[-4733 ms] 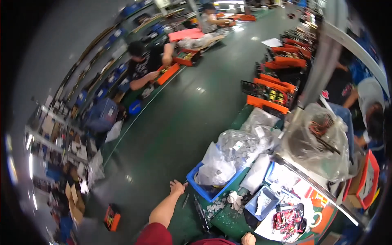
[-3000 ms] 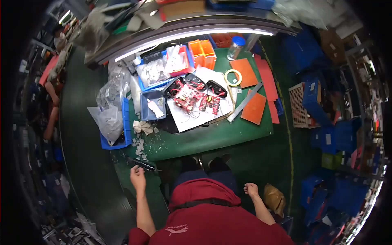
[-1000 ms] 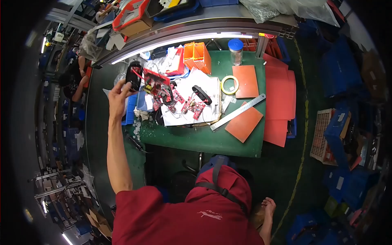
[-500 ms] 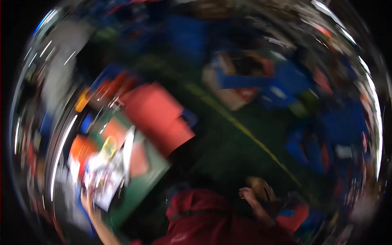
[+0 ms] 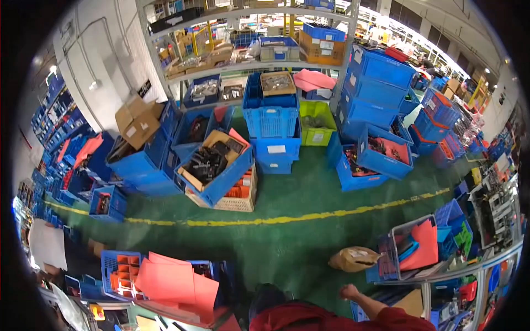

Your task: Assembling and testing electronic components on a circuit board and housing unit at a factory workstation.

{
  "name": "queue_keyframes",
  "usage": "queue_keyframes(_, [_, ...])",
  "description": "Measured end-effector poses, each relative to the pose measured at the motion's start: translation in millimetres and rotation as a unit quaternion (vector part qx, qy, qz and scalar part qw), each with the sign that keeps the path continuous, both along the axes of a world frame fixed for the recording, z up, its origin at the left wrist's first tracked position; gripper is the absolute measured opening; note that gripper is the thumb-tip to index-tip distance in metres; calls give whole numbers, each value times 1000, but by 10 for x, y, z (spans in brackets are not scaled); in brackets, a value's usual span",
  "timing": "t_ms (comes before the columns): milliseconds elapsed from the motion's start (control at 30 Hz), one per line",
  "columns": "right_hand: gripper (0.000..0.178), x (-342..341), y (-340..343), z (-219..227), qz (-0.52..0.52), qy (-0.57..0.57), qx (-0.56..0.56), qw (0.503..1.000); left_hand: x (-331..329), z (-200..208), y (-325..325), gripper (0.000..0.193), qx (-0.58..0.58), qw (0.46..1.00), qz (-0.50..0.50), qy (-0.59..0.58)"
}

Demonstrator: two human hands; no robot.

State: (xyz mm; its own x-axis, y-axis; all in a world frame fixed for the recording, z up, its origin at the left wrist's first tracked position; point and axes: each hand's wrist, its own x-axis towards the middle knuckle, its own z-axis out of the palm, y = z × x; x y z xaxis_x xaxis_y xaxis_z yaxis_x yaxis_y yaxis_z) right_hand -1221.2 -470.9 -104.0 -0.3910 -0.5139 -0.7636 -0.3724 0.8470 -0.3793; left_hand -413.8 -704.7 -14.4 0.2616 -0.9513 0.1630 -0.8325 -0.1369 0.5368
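Observation:
My right hand (image 5: 349,292) hangs over the green floor at the lower middle right, fingers curled into a loose fist, with nothing showing in it. Just beyond it stands a brown paper sack (image 5: 353,259), apart from the hand. My left hand is out of view. At the lower left, pink sheets (image 5: 174,282) lie beside a blue crate (image 5: 108,259) with orange dividers, by the edge of a workbench.
A yellow line (image 5: 281,219) crosses the green floor (image 5: 276,243). Beyond it stand stacked blue crates (image 5: 271,121), a tilted crate of black parts (image 5: 232,185), a lime-green bin (image 5: 317,135) and a metal rack (image 5: 248,14). A metal-framed bench (image 5: 475,268) with bins stands right.
My view has swung from the workbench toward the aisle and rack. My left hand, earlier at white sheets and small items on the bench, has left the picture. The right hand stays low.

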Motion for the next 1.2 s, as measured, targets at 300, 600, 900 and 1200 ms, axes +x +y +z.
queue_keyframes(300, [18,-585,-250,-855,-243,-176,-80,950,-2126,-361,-1899,29,190,978,-66,48])
queue_keyframes(600, [20,-2418,-1889,282,-280,-44,-162,945,-5421,-311,-4434,15,239,919,-260,175])
queue_keyframes(900, [24,-4744,-4866,694,-170,46,-340,924,-8498,336,-5581,31,333,874,-273,224])
queue_keyframes(1200, [27,-6811,-9407,2778,241,215,-501,803,-9924,449,-5543,28,324,890,-87,309])
